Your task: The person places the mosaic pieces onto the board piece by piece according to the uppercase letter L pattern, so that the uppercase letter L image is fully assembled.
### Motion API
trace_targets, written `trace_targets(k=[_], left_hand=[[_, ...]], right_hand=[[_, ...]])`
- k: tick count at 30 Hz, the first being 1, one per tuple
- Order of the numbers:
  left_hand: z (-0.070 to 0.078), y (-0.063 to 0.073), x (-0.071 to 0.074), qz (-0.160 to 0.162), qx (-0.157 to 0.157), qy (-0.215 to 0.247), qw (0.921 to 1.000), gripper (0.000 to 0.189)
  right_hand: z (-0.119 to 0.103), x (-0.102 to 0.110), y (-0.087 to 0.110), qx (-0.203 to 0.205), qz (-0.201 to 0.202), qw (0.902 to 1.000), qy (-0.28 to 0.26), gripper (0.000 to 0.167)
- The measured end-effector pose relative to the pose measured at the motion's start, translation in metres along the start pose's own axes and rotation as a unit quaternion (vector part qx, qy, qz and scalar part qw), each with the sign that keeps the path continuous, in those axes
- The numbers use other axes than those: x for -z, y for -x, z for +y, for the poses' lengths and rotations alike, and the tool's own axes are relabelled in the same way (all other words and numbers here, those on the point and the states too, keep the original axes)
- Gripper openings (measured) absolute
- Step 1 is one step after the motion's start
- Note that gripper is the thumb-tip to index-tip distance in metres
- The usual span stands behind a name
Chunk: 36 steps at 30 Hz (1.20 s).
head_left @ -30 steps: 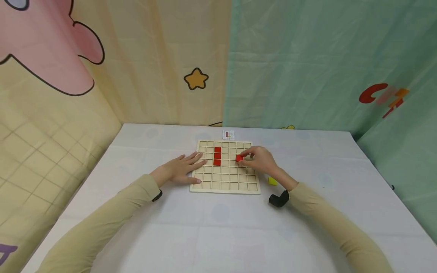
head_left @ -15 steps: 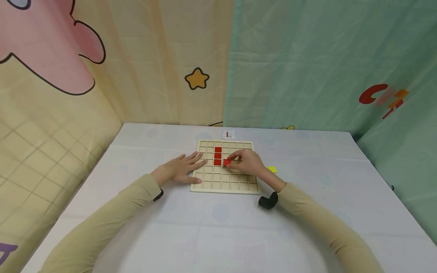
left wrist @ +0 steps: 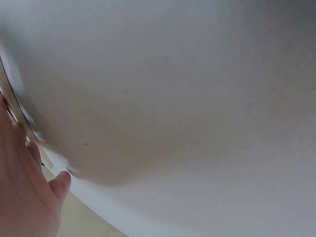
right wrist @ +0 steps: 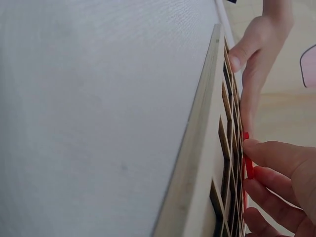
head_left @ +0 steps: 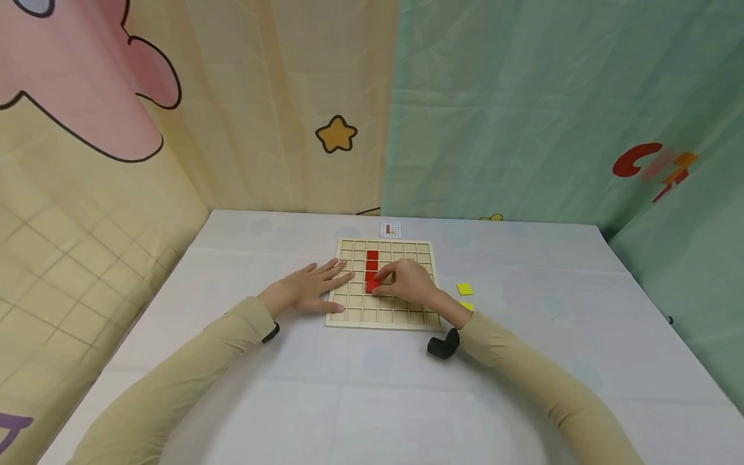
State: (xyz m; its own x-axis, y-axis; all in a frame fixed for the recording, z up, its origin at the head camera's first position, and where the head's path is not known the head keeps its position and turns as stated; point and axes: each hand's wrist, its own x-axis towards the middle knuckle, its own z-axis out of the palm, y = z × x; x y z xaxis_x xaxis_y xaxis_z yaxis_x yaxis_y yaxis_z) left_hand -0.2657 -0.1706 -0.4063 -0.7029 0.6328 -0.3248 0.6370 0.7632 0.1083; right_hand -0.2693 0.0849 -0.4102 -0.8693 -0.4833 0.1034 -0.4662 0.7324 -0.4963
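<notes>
A pale wooden grid board (head_left: 349, 316) lies on the table. Red square tiles (head_left: 372, 260) fill a short column of its cells, left of centre. My right hand (head_left: 409, 282) pinches another red tile (head_left: 370, 287) between thumb and fingers at the lower end of that column. In the right wrist view this held tile (right wrist: 249, 167) stands tilted, right at the grid's ridges. My left hand (head_left: 305, 288) rests flat with fingers spread over the board's left edge. The left wrist view shows part of that hand (left wrist: 27, 187) beside the board's rim.
Two yellow tiles, one the farther yellow tile (head_left: 464, 289), lie right of the board, the nearer partly behind the right wrist. A small printed grid card (head_left: 391, 230) lies beyond the board's far edge. Patterned curtains (head_left: 500, 116) hang behind the white table (head_left: 372, 400).
My right hand has carried the red tile leftward from the board's right side to the red column's lower end. The yellow tiles have come more into sight. My left hand stays put.
</notes>
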Motion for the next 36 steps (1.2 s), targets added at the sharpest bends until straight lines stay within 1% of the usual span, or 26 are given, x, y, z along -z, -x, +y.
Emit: trace_targets(k=[4,10,17,25,31,36], left_hand=[[0.001,0.0,0.002,-0.008,0.008,-0.001,0.9999,0.082],[0.003,0.001,0.003,-0.013,0.013,0.0,0.9998,0.082],[0.003,0.001,0.002,-0.008,0.01,-0.001,0.9999,0.082],[0.002,-0.001,0.002,-0.009,0.008,-0.002,0.9999,0.082],[0.003,-0.001,0.003,-0.009,0.006,0.001,0.9999,0.081],[0.005,0.002,0.005,-0.009,0.011,-0.002,0.9999,0.081]], right_hand=[[-0.001,-0.002,0.0,0.005,-0.005,1.0,0.005,0.03],[-0.002,-0.003,-0.001,-0.001,-0.011,0.9999,-0.003,0.03],[-0.003,-0.003,-0.002,-0.005,-0.015,0.9999,0.002,0.028],[-0.002,-0.002,-0.002,-0.007,-0.022,0.9997,-0.006,0.026],[0.004,0.005,0.002,-0.003,-0.009,0.9999,-0.011,0.027],[0.013,0.018,0.01,0.008,0.008,0.9995,-0.03,0.026]])
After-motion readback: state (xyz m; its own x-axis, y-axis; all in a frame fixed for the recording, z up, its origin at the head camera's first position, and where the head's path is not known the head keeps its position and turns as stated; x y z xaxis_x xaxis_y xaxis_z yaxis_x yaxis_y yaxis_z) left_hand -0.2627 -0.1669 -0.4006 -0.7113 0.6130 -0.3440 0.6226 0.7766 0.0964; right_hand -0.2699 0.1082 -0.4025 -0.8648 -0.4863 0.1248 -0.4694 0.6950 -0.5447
